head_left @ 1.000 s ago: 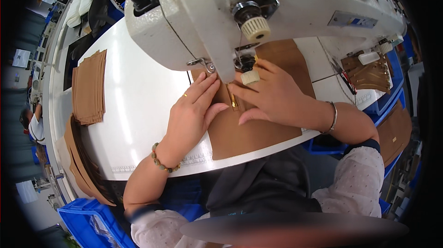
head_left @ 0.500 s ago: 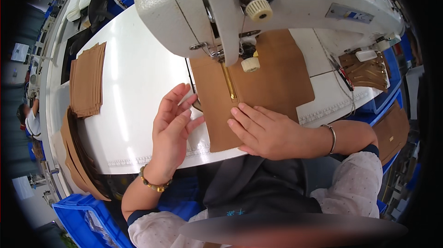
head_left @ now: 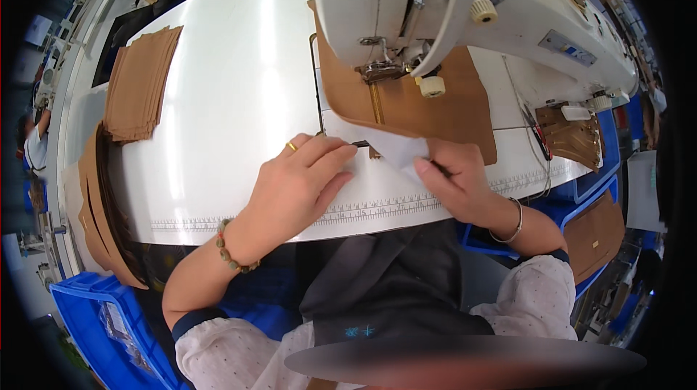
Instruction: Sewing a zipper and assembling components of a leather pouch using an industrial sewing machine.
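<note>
A brown leather-like panel (head_left: 454,111) with a gold-toothed zipper (head_left: 376,100) lies under the presser foot of a white sewing machine (head_left: 363,9). Its near edge is lifted and folded back, baring the white underside (head_left: 398,149). My right hand (head_left: 459,178) pinches that raised edge at the right. Left of it, my left hand (head_left: 299,181) hovers low over the table, fingers half bent and thumb apart. Its fingertips are beside a dark bar (head_left: 360,144) near the zipper's lower end; whether they touch it I cannot tell.
A stack of brown panels (head_left: 143,85) lies on the white table at the left, with more brown pieces (head_left: 98,208) hanging over the edge below. At the right are red-handled snips (head_left: 539,136) and zipper strips (head_left: 570,136). Blue crates (head_left: 109,325) flank me.
The panel's near edge, flat before, is now lifted and folded back by my right hand. My left hand has moved right toward the zipper's end. The view has shifted.
</note>
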Available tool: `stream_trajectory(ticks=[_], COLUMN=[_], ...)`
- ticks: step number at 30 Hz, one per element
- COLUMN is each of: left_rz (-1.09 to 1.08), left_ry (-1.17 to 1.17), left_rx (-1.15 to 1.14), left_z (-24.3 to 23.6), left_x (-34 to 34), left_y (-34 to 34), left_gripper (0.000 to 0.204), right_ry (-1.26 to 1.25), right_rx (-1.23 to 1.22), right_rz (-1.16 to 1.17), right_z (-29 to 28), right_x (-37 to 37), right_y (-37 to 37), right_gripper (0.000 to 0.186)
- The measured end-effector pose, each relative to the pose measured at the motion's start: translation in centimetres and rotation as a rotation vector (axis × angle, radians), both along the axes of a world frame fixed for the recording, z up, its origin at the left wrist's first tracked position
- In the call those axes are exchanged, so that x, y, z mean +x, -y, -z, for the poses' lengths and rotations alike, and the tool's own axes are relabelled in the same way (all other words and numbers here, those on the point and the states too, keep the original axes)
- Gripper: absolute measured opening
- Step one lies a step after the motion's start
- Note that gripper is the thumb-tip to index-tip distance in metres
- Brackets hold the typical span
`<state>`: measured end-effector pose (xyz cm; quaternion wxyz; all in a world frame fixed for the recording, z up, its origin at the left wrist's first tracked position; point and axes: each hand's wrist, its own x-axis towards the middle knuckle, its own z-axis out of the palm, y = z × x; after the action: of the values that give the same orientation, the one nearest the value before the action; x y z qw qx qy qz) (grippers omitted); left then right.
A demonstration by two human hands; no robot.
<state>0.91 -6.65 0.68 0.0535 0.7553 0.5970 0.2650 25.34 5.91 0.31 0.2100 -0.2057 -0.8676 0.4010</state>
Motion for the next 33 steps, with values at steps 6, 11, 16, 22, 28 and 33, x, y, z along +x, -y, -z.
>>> stream_trajectory(ticks=[6, 11, 16, 22, 28, 33], left_rz=[0.120, 0.168, 0.163, 0.140, 0.143, 0.180], left_ry=[-0.333, -0.470, -0.516, -0.477, -0.389, -0.317], left_rx=[0.288, 0.348, 0.372, 0.333, 0.205, 0.174], left_z=[1.3, 1.6, 2.0, 2.1, 2.2, 2.1], left_x=[0.0, 0.8, 1.7, 2.4, 2.4, 2.0], left_y=[-1.6, -2.1, -2.3, -2.2, -2.2, -2.0], left_gripper=[0.030, 0.036, 0.035, 0.019, 0.017, 0.012], right_ry=[-0.120, -0.169, -0.169, -0.194, -0.248, -0.016], right_rx=[-0.505, -0.584, -0.628, -0.625, -0.639, 0.234], right_rz=[0.086, 0.133, 0.142, 0.130, 0.004, -0.100], right_z=[0.9, 1.7, 2.1, 2.1, 1.0, 0.1], right_x=[0.9, 0.8, 1.1, 1.4, 0.5, -1.0], right_y=[-0.6, -0.9, -1.1, -1.1, -1.8, -2.5], right_gripper=[0.024, 0.023, 0.022, 0.020, 0.067, 0.029])
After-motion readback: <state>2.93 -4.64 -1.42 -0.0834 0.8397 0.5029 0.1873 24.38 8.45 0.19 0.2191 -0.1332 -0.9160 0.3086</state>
